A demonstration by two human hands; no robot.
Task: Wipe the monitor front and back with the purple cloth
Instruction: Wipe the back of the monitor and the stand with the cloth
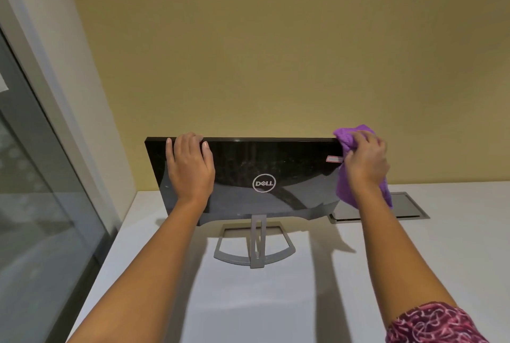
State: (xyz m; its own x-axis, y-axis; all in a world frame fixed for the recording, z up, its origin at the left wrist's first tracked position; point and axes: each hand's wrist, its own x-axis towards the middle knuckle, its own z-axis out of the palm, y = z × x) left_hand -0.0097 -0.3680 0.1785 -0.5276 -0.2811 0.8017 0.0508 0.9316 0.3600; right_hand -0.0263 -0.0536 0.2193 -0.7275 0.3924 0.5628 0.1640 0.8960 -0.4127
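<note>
Purple cloth [348, 138], just the one, bunched in the right hand [365, 160] and pressed on the top right corner of the single monitor [265, 166], whose glossy black back faces the camera on a white desk [455, 246]. Left hand [190, 168] curls over the top edge, gripping it. Both arms stretched forward.

White desk [455, 246], grey flap [408, 204] (inset), yellow wall [276, 52], window [33, 177]
</note>
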